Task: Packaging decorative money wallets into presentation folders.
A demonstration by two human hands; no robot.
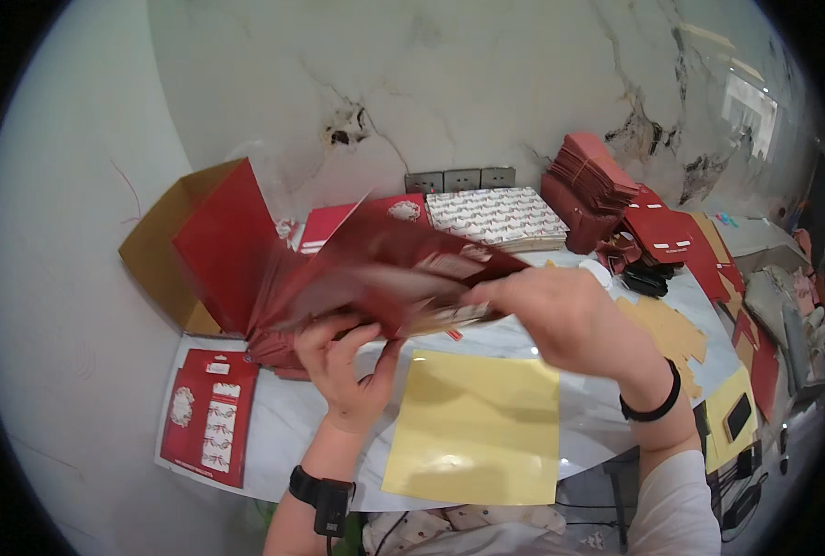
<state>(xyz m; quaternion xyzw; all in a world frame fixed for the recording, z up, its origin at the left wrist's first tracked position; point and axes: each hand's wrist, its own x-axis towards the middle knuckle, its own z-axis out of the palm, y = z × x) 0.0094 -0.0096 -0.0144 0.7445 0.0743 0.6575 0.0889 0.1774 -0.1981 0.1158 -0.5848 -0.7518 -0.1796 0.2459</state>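
My left hand [348,361] grips the lower edge of a red printed card packet [419,271], which is blurred by motion. At the packet's right end, the fingers of my right hand [558,313] are closed on it. Left of the packet, several dark red folded cards [273,347] bunch together beside an open cardboard box [169,243] with a red panel. Below my hands a yellow sheet [478,431] lies on the marble-patterned table. A finished-looking red packet [207,417] with a patterned white strip rests at the table's left front.
Behind stand a stack of white patterned sheets [495,215] and banded red envelopes [593,170]. A black object [645,279] and tan paper pieces [666,333] lie to the right. More red sheets [704,254] lie beyond, and a phone [737,417] rests on yellow paper at the far right.
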